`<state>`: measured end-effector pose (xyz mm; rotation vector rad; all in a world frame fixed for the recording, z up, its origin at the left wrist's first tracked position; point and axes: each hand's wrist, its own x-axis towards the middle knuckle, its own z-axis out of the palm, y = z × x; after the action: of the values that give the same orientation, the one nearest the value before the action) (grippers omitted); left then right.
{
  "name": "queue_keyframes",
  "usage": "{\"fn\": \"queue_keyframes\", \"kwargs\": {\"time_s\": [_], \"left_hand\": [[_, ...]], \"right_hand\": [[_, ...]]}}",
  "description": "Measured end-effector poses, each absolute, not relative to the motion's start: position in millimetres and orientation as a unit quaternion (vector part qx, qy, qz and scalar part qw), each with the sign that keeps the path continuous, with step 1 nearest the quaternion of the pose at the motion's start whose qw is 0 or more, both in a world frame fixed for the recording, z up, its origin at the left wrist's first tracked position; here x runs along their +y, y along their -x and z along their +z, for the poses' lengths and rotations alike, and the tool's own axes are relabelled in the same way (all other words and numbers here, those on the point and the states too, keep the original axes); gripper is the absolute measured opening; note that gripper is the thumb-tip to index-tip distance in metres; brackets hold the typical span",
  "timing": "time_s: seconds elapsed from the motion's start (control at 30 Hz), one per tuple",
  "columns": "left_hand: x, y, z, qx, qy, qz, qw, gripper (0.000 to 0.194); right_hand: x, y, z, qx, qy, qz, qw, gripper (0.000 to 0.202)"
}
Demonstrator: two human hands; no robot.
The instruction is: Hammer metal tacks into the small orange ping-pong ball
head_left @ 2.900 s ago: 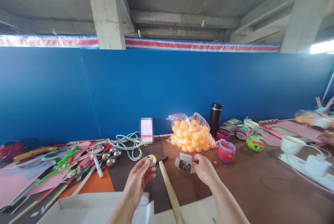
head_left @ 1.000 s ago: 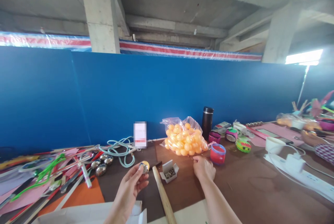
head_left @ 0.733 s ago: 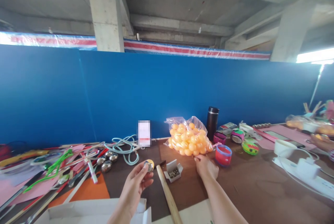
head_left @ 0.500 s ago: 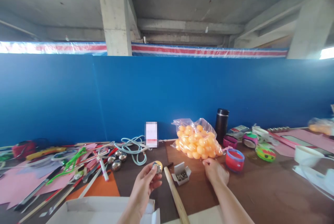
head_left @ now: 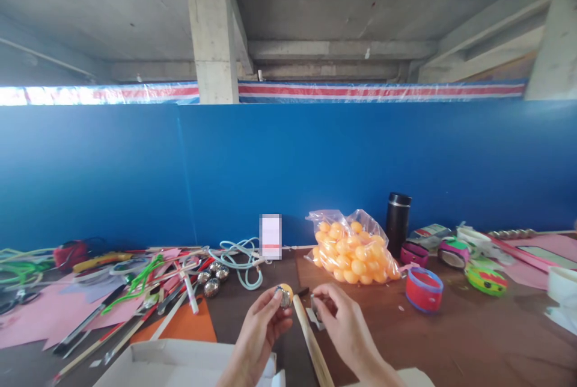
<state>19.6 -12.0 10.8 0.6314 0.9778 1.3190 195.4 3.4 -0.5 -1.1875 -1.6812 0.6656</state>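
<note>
My left hand (head_left: 265, 324) pinches an orange ball (head_left: 285, 294) partly covered with silver thumbtacks. Just right of it, my right hand (head_left: 338, 315) hovers over the small white box (head_left: 314, 318), fingertips pressed together; it hides most of the box, and whatever the fingers hold is too small to name. Between the hands a wooden stick (head_left: 311, 342) lies lengthwise on the brown table. Behind them sits a clear bag of orange balls (head_left: 354, 255). Several silver-studded balls (head_left: 211, 286) rest to the left.
A black bottle (head_left: 397, 225) stands behind the bag. Right of it are a red-blue tape roll (head_left: 424, 291) and a green roll (head_left: 487, 280). Coloured paper, cutters and sticks clutter the left, with an open white box (head_left: 180, 363) in front. A light blue cord (head_left: 246, 264) lies behind.
My right hand has moved left from beside the bag of balls to the small white box, now mostly covering it. My left hand still holds the ball. The view has shifted slightly left.
</note>
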Motion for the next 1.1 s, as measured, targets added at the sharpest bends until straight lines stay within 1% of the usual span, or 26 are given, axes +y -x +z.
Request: {"fn": "queue_keyframes", "kwargs": {"time_s": [0.07,0.27,0.47,0.63,0.77,0.87,1.1], "left_hand": [[-12.5,-19.3,10.6,0.411,-0.273,0.577,0.65,0.032],[-15.5,-20.8,14.2,0.374,-0.267,0.56,0.689,0.027],[-16.1,-20.9,14.6,0.355,-0.284,0.537,0.71,0.028],[-17.0,-21.2,17.1,0.36,-0.276,0.536,0.712,0.03],[-18.1,-20.3,18.0,0.364,-0.26,0.544,0.71,0.028],[-17.6,-19.6,17.7,0.365,-0.235,0.554,0.711,0.024],[-17.8,-20.9,19.3,0.38,-0.217,0.563,0.701,0.023]], "right_hand": [[-5.4,-186.2,4.8,-0.679,0.462,0.314,0.476,0.016],[-19.2,-168.1,7.8,-0.606,0.402,0.491,0.48,0.026],[-19.4,-165.3,16.8,-0.524,0.368,0.58,0.504,0.032],[-13.9,-169.2,14.6,-0.449,0.32,0.664,0.505,0.031],[-12.2,-171.4,9.2,-0.421,0.301,0.693,0.501,0.029],[-13.0,-171.8,11.1,-0.413,0.297,0.695,0.507,0.03],[-12.7,-170.9,12.4,-0.423,0.304,0.696,0.495,0.028]]}}
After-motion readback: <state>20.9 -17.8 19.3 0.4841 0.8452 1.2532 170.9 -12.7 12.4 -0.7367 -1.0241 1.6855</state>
